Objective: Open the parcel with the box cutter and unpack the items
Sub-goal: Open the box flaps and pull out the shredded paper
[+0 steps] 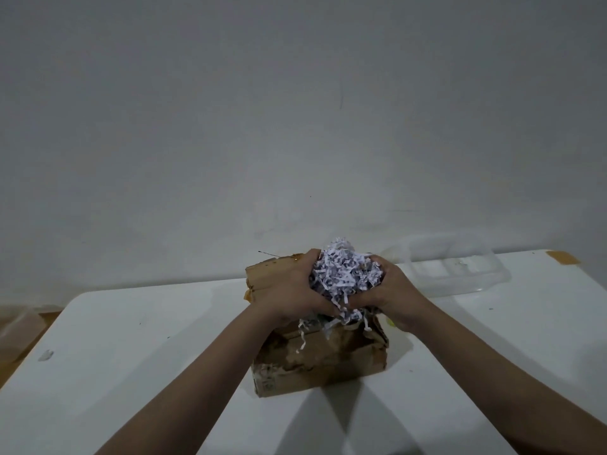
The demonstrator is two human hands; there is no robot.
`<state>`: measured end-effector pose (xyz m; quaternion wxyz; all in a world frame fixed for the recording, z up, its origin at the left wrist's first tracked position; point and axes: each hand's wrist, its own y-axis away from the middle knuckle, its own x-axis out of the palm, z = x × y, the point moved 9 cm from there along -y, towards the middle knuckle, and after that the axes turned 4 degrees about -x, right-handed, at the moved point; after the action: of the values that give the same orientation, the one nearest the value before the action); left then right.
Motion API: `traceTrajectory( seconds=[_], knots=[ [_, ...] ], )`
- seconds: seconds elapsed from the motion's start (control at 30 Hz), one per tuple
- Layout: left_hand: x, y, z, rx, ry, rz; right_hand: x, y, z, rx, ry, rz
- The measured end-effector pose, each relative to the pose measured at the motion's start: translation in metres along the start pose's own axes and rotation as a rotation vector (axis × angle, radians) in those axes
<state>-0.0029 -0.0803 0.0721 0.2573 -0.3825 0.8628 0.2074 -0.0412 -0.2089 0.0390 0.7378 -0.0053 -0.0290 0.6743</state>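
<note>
The parcel (320,351) at 6 o'clock on the table (131,356) is already open; your left hand (289,295) and right hand (389,295) grip shredded paper (345,274) above it. Items are not yet visible.

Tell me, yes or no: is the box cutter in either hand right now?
No. Both the left hand and right hand clutch a bundle of shredded paper above the open cardboard box.

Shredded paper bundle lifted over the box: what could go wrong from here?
Both hands, left and right, clutch the shredded paper above the open cardboard box. Strands already dangle, so some may scatter across the white table. A small item could be hidden inside the clump and get set aside with it.
</note>
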Motion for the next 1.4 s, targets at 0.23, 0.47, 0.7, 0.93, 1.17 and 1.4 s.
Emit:
traceTrajectory(
  seconds=[0.23,0.47,0.7,0.93,1.17,1.4],
  knots=[
    [0.065,-0.022,-0.054,0.020,0.075,0.139,-0.079,0.043,0.001,0.048,0.019,-0.121],
    [0.162,-0.048,-0.102,0.044,0.181,0.303,-0.173,0.097,-0.009,0.088,-0.020,-0.193],
    [0.254,-0.068,-0.102,-0.033,0.231,0.400,-0.238,0.136,-0.053,0.208,-0.009,-0.243],
    [0.299,-0.074,-0.084,-0.106,0.206,0.345,-0.269,0.145,-0.085,0.253,0.076,-0.208],
    [0.315,-0.082,-0.056,-0.131,-0.030,0.191,-0.275,0.148,-0.082,0.193,0.132,-0.094],
    [0.283,-0.065,-0.087,-0.093,0.048,0.169,-0.271,0.145,-0.063,0.322,0.231,0.103]
  ],
)
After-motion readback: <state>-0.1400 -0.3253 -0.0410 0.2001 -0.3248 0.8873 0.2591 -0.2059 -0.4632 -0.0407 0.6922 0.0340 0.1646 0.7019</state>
